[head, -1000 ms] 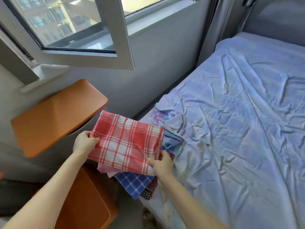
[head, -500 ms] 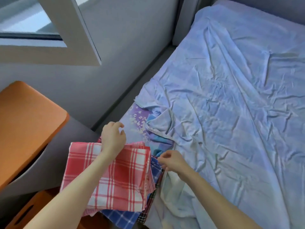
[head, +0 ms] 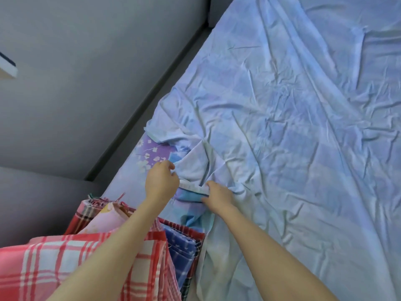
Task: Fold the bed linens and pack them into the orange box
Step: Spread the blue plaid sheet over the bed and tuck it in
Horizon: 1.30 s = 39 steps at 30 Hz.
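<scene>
Bed (head: 149, 153): floral purple cover showing at left edge.
Across most: crumpled light-blue sheet (head: 282, 127).
Near-left corner: stacked folded plaid cloths (head: 184, 246).

The left hand (head: 161, 181) and right hand (head: 219, 197) were bare. The left forearm (head: 112, 246) and right forearm (head: 267, 250) were bare too, slender and smooth, as far as the lower edge showed them.

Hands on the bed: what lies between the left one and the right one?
In the head view, the white hem of the light blue sheet runs from the left hand to the right hand, blue patterned cloth showing beneath.
</scene>
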{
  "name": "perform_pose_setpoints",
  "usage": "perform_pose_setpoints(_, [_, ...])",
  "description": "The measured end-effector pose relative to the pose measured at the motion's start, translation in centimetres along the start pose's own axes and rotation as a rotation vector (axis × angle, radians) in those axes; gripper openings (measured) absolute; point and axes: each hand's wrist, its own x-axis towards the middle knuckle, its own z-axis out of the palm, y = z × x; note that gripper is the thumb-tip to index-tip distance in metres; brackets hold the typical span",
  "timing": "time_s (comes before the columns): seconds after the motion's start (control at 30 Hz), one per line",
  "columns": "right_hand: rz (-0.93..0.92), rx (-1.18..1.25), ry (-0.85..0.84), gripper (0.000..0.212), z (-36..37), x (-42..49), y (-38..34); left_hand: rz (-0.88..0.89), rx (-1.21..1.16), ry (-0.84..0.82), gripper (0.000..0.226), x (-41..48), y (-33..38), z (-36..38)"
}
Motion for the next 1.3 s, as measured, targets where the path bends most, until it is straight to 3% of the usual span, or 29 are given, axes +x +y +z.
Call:
perform_pose_setpoints(0.07, [-0.019,0.032,-0.006,0.006,0.1,-0.1,0.2,-0.136,0.020,-0.094,0.032,0.9,0.1,1.5])
perform_pose_setpoints(0.13, [-0.039,0.230,0.009,0.028,-0.2,-1.3,0.1,-0.277,0.001,-0.201,0.041,1.1,0.2,2.4])
perform_pose_setpoints(0.27, [-0.166,0.514,0.009,0.037,-2.5,-7.5,0.7,-0.637,-0.610,-0.356,0.042,0.4,1.8,2.8])
perform_pose_setpoints(0.4, [-0.184,0.831,0.034,0.032,-5.4,-15.5,2.9,-0.744,-0.842,-0.292,0.015,-1.2,6.0,0.9])
perform_pose_setpoints(0.5, [-0.126,1.033,0.112,0.027,-8.6,-20.0,4.9,-0.834,-1.072,-0.330,0.020,-2.7,8.9,-1.4])
perform_pose_setpoints(0.67, [-0.173,1.052,0.243,0.032,-13.4,-27.7,8.1,-0.771,-1.105,-0.277,0.010,-5.6,13.6,-6.5])
perform_pose_setpoints(0.83, [-0.190,0.985,0.372,0.037,-16.7,-33.6,10.0,-0.649,-1.099,-0.468,0.014,-12.3,18.6,-11.5])
perform_pose_setpoints(0.97, [-0.095,0.323,0.448,0.033,-17.1,-35.7,10.3,-0.446,-0.977,-0.633,0.012,-17.8,21.1,-14.9])
perform_pose_setpoints(1.03, [-0.163,0.205,0.509,0.019,-17.2,-36.7,7.8,-0.311,-0.957,-0.684,0.014,-20.4,22.2,-16.7])
perform_pose_setpoints(1.1, [-0.263,0.389,0.505,0.064,-17.4,-37.3,3.9,-0.145,-0.915,-0.671,0.010,-22.9,23.2,-18.1])
perform_pose_setpoints(1.13, [-0.294,0.540,0.523,0.076,-17.6,-37.4,2.0,-0.066,-0.904,-0.640,0.008,-24.1,23.6,-18.7])
perform_pose_setpoints(1.17, [-0.313,0.649,0.592,0.070,-17.8,-37.5,0.1,-0.002,-0.892,-0.613,0.008,-25.1,23.8,-19.3])
perform_pose_setpoints(1.23, [-0.308,0.826,0.772,0.022,-17.8,-37.5,-2.9,0.131,-0.813,-0.547,0.009,-26.1,23.3,-21.2])
perform_pose_setpoints(1.27, [-0.299,0.889,0.817,0.014,-17.9,-37.6,-3.7,0.178,-0.792,-0.524,0.012,-26.0,22.8,-22.0])
perform_pose_setpoints(1.3, [-0.299,0.931,0.839,0.022,-18.0,-37.9,-4.6,0.208,-0.780,-0.507,0.016,-25.8,22.0,-23.3])
